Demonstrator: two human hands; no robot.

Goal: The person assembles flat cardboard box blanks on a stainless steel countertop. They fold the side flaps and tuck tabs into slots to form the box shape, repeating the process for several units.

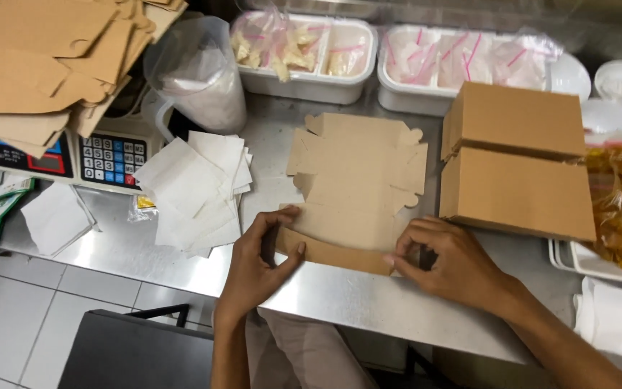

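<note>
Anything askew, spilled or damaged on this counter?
Nothing spilled or damaged. The white paper sheets lie fanned loosely, and flat cardboard blanks overhang the scale. Both hands press the box blank.

Flat brown cardboard box blank (358, 184), die-cut, lying on the steel counter; its six-o'clock flap is folded upward.

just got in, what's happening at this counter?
A person is working a flat brown cardboard box blank on the steel counter. The left hand and right hand each pinch an end of its near flap, which is folded up. Two closed boxes sit to the right, white paper sheets to the left.
</note>
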